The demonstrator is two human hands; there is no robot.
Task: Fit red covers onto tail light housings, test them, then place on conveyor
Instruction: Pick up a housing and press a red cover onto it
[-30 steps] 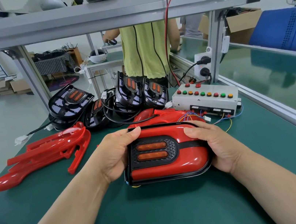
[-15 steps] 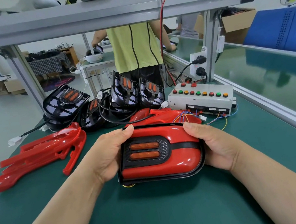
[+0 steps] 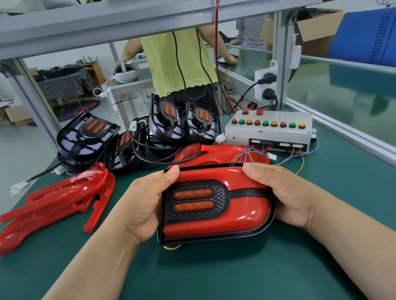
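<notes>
From my remote seat I see both grips clamped on one tail light point(image 3: 239, 210), held low over the green table point(image 3: 212, 289) in the middle of the view. The left grip point(image 3: 146, 206) curls round its left end, thumb on the top edge. The right grip point(image 3: 282, 191) wraps the right end, a fingertip pressing the upper corner. The red cover point(image 3: 218, 221) sits on the black housing point(image 3: 215, 236), whose rim shows as a dark line along the bottom and right side. Two orange strips point(image 3: 194, 200) lie one above the other in a black mesh panel on the left half of the light. A bit of yellow wire point(image 3: 171, 247) peeks out under the lower left corner.

To the left on the table lie loose red covers point(image 3: 46, 208), stacked. Another red part point(image 3: 218, 153) lies just behind the held light. Farther back stands a cluster of bare black housings point(image 3: 162, 126) with black cables looped among them. A grey test box point(image 3: 269, 129) with red, green and orange buttons sits at back right, thin coloured wires point(image 3: 251, 153) running from it toward the red part. The green conveyor point(image 3: 355, 111) runs along the right, beyond a metal rail. A person in a yellow-green top point(image 3: 178, 60) stands behind the table.
</notes>
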